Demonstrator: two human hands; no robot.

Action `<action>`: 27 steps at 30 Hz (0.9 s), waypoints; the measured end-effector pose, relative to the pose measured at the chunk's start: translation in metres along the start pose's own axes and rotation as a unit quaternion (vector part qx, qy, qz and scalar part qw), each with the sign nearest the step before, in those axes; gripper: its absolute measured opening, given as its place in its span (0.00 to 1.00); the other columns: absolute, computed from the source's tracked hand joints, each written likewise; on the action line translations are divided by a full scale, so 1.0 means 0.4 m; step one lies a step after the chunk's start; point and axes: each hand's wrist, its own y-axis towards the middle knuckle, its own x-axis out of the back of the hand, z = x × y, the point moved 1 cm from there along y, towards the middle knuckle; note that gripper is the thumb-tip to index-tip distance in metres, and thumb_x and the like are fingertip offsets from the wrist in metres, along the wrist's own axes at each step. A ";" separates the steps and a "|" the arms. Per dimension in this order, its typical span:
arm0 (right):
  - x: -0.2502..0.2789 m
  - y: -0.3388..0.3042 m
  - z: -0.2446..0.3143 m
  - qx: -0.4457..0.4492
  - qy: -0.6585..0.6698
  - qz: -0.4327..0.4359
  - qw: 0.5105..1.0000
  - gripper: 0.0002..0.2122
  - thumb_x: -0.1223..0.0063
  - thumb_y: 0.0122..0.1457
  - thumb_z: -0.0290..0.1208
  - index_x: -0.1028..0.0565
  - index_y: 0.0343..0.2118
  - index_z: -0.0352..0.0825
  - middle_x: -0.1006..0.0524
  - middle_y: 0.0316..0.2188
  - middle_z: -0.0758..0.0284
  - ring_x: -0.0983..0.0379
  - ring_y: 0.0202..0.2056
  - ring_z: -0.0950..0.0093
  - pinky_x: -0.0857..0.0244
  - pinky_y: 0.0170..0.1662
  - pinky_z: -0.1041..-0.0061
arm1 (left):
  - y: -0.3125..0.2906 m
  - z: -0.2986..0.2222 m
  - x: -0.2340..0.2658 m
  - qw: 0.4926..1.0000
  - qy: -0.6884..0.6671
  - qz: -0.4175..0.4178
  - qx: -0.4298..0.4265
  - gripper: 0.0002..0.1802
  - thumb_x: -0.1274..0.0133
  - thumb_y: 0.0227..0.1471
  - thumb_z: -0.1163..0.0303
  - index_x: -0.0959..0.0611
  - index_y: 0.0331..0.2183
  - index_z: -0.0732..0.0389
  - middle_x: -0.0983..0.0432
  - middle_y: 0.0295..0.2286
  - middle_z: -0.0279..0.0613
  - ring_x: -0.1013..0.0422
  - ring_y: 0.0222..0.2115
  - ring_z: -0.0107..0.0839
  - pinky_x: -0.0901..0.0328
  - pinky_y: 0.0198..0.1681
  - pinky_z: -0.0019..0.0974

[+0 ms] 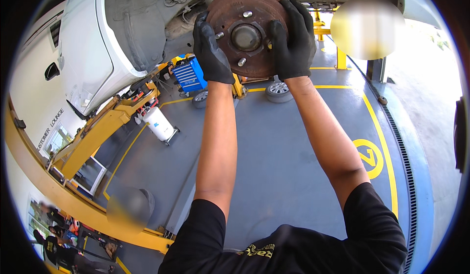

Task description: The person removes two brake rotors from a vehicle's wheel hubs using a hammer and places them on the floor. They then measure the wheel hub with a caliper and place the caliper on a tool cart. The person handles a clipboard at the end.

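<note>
Above me, under the raised car's wheel arch [132, 27], is a rusty brown brake drum [257, 61]. Wheel studs stick out of its face around a round hub centre [246, 37]. My left hand [213, 51], in a black glove, grips the drum's left rim. On the opposite rim my gloved right hand [297, 44] holds on, its thumb lying against the face. Both arms stretch upward. The fingertips of each hand are partly hidden behind the drum's edge.
A white car body [85, 44] hangs at upper left, with a yellow lift arm [93, 132] below it. Wheels [279, 92], a blue tool cabinet [189, 75] and a white tank [159, 124] stand on the grey floor [274, 176]. People [61, 249] are at lower left.
</note>
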 end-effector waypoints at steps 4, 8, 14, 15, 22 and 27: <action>-0.011 0.030 0.053 0.079 -0.033 0.014 0.996 0.21 0.45 0.60 0.39 0.24 0.53 0.34 0.24 0.52 0.54 0.28 0.54 0.56 0.36 0.58 0.61 | 0.018 0.002 -0.001 1.000 -0.004 -0.009 0.025 0.24 0.53 0.67 0.62 0.26 0.57 0.67 0.26 0.51 0.44 0.30 0.52 0.34 0.38 0.59 0.38; -0.071 0.067 0.170 0.131 0.025 -0.013 0.991 0.16 0.44 0.55 0.29 0.23 0.47 0.34 0.23 0.46 0.52 0.25 0.47 0.53 0.33 0.51 0.58 | 0.050 -0.008 0.039 0.987 -0.081 0.051 0.128 0.20 0.50 0.65 0.66 0.24 0.54 0.65 0.24 0.47 0.43 0.28 0.46 0.30 0.33 0.52 0.36; 0.083 0.131 0.167 0.009 -0.165 0.018 0.986 0.18 0.46 0.57 0.34 0.25 0.49 0.31 0.24 0.46 0.48 0.27 0.49 0.50 0.33 0.53 0.58 | 0.003 -0.074 0.125 0.958 0.082 0.039 0.273 0.21 0.43 0.60 0.60 0.22 0.50 0.62 0.23 0.45 0.43 0.28 0.47 0.32 0.30 0.48 0.38; 0.106 0.138 0.148 -0.091 -0.162 0.053 0.981 0.19 0.46 0.59 0.37 0.25 0.49 0.31 0.24 0.47 0.49 0.26 0.49 0.53 0.33 0.52 0.59 | -0.019 -0.076 0.126 0.950 0.068 0.021 0.305 0.21 0.43 0.60 0.59 0.22 0.50 0.62 0.23 0.45 0.43 0.28 0.48 0.33 0.29 0.49 0.39; 0.136 0.085 0.123 -0.292 -0.102 0.191 0.932 0.33 0.36 0.55 0.55 0.26 0.51 0.28 0.22 0.46 0.50 0.24 0.49 0.60 0.31 0.51 0.63 | -0.051 -0.063 0.097 0.946 0.079 0.018 0.312 0.28 0.38 0.55 0.54 0.21 0.49 0.64 0.22 0.44 0.45 0.25 0.44 0.37 0.25 0.45 0.44; 0.129 0.105 0.127 -0.362 -0.149 0.230 0.891 0.34 0.35 0.53 0.53 0.26 0.51 0.26 0.21 0.48 0.48 0.23 0.50 0.58 0.30 0.52 0.64 | -0.040 -0.051 0.112 0.924 0.284 0.047 0.251 0.24 0.45 0.61 0.53 0.16 0.43 0.66 0.18 0.35 0.46 0.23 0.37 0.37 0.28 0.43 0.41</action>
